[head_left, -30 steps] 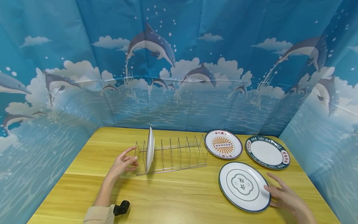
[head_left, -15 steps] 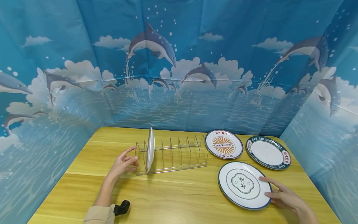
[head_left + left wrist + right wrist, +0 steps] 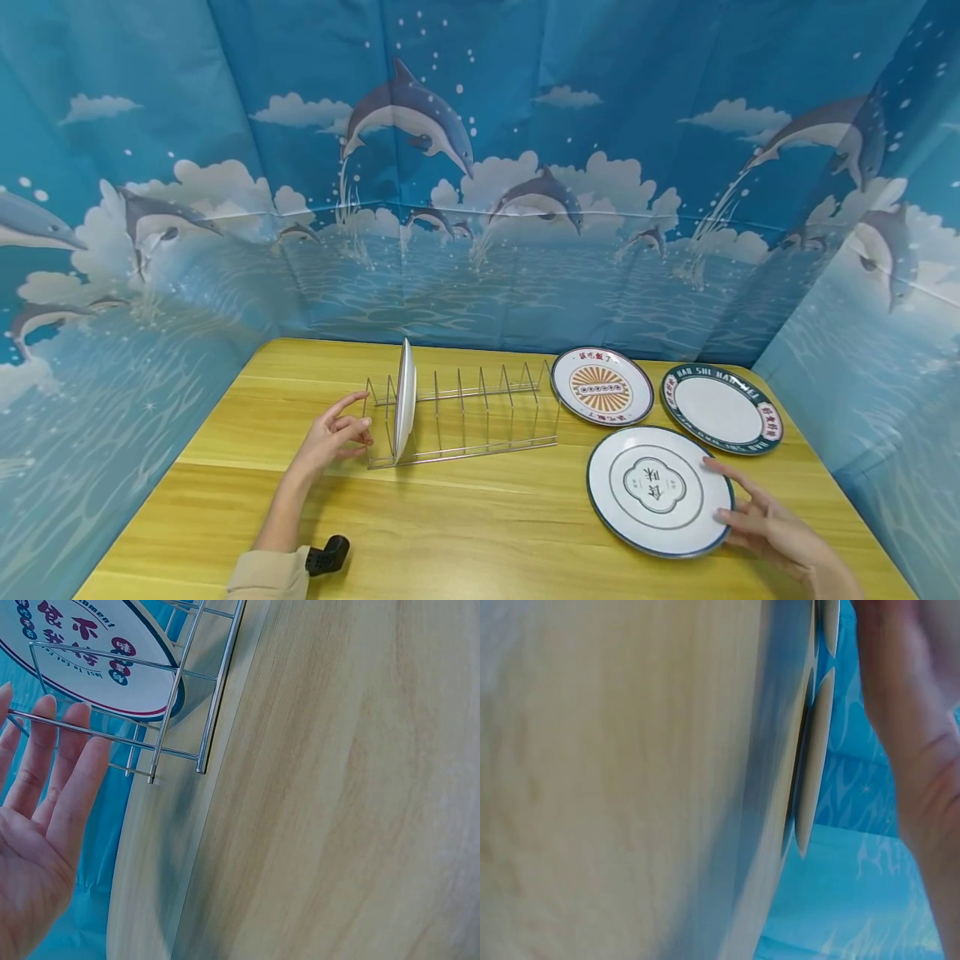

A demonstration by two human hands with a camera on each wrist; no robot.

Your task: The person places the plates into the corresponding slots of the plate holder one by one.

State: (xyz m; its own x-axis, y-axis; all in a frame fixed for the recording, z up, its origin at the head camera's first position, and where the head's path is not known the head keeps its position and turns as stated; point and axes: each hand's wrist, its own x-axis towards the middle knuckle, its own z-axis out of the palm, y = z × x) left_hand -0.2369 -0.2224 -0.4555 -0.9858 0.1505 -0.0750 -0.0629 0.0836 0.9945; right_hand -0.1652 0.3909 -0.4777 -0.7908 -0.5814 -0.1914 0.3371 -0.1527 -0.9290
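My left hand (image 3: 326, 437) is at the left end of a wire plate rack (image 3: 480, 450). In the left wrist view its fairly straight fingers (image 3: 71, 802) touch the end wire, palm toward the camera. One plate (image 3: 405, 404) stands upright in the rack near that end, its printed face showing in the left wrist view. My right hand (image 3: 772, 525) grips the right rim of a white plate (image 3: 611, 492) with a dark blue edge and green-grey emblem, thumb on top; the fingers beneath are hidden. In the right wrist view only part of the hand (image 3: 915, 735) shows.
A plate with an orange sunburst (image 3: 592, 387) lies right of the rack. Beside it lies a green-rimmed plate (image 3: 712, 408). Blue dolphin curtains (image 3: 480, 250) hang close behind the wooden table (image 3: 480, 533). A black device (image 3: 327, 556) sits at my left wrist.
My right hand has taken hold of the white plate's right rim, and the plate has shifted slightly up in the view. The left hand and rack stay put.
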